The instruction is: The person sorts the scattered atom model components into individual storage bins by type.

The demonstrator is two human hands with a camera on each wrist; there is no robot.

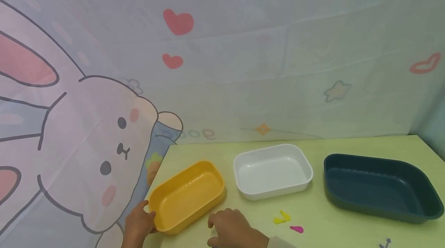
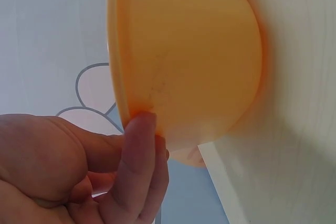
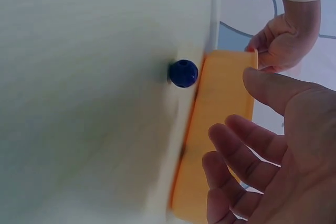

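A yellow plastic tray (image 1: pixel 187 217) sits at the left end of the table, set at a slant. My left hand (image 1: pixel 139 219) pinches its rim at the near left corner; the left wrist view shows fingertips (image 2: pixel 140 124) against the outer wall. My right hand (image 1: pixel 231 226) hovers over the table just right of the yellow tray, its fingers loosely bent and holding nothing. In the right wrist view, a dark blue bead (image 3: pixel 184 73) with a hole lies on the table close to the tray's side, apart from my right fingers.
Behind stand a white tray (image 1: pixel 274 192) in the middle and a dark teal tray (image 1: pixel 375 209) on the right. Two small yellow pieces (image 1: pixel 282 218) and a magenta piece (image 1: pixel 297 229) lie before the white one. A grey-purple piece (image 1: pixel 386 243) is at the front edge.
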